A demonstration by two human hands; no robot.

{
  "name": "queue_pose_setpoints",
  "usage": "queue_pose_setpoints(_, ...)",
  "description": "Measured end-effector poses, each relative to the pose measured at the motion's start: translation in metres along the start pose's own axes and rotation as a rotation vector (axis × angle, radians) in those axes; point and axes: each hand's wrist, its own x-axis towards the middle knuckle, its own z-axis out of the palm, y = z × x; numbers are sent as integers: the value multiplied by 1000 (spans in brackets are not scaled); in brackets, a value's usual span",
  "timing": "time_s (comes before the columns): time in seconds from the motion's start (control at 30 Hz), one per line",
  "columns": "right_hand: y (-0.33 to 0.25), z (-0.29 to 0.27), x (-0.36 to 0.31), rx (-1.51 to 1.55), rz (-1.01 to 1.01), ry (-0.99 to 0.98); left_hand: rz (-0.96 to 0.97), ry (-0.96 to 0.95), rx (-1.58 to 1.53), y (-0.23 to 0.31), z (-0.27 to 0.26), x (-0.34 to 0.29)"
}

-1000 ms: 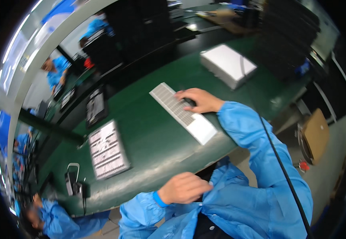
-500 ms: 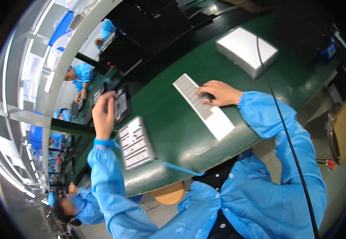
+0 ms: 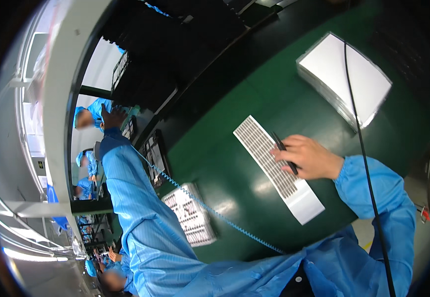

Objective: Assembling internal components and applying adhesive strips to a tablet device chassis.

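Note:
My right hand (image 3: 310, 157) is closed round slim black tweezers (image 3: 280, 142), its fingers resting over a long white label sheet (image 3: 269, 161) with rows of small grey labels. The lower end of that sheet is plain white. My left arm reaches far forward and left, and my left hand (image 3: 113, 119) is in shadow there with its fingers spread. Nothing shows in that hand. Below it lies a black tray (image 3: 154, 154) holding pale pieces. A white stack with dark small parts on top (image 3: 191, 218) sits beside my left sleeve, which hides part of it.
A thick stack of white sheets in clear wrap (image 3: 346, 74) lies at the far right of the green table (image 3: 235, 193). A black cable (image 3: 361, 133) hangs across the view. From my left wrist a blue coiled cord (image 3: 220, 215) stretches over the table. Co-workers (image 3: 87, 118) sit at the left.
My left hand has reached farther forward and left, and its coiled cord is stretched out. The view has shifted. My right hand stays at the label sheet, the tweezers now plainly visible.

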Motion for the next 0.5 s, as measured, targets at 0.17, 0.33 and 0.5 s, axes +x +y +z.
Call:
queue_pose_setpoints(0.17, 1, -2, 5, 83, 96, -68, -217, -1259, -135, 11, -31, 50)
queue_pose_setpoints(0.33, 0, -4, 3, 72, 196, -84, -87, -998, -37, 25, 5, 79)
queue_pose_setpoints(0.5, 4, -3, 8, 107, 161, -98, 282, -543, 573, 45, -21, 89)
